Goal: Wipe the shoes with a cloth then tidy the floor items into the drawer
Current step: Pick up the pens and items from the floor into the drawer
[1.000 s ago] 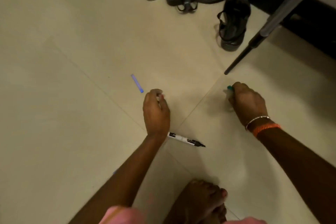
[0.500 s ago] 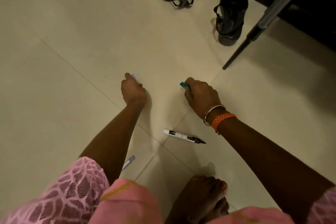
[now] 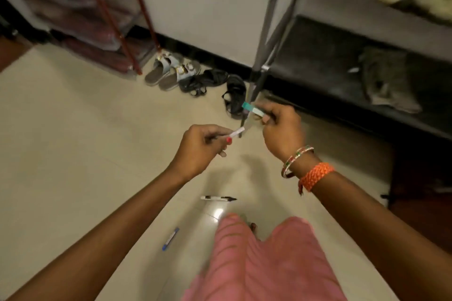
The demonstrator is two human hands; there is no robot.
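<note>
Hands raised mid-pickup | left hand [image 3: 199,148] pinches white pen [image 3: 235,132] | right hand [image 3: 281,127] grips teal-capped pen [image 3: 253,109] | marker [image 3: 218,198], blue pen [image 3: 170,239] left on floor [image 3: 73,142], likely next for drawer

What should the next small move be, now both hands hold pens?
Probably reach down for the black-and-white marker lying on the floor near the feet. The left hand and right hand each already grip a pen, yet that marker and a blue pen remain on the tiles.
</note>
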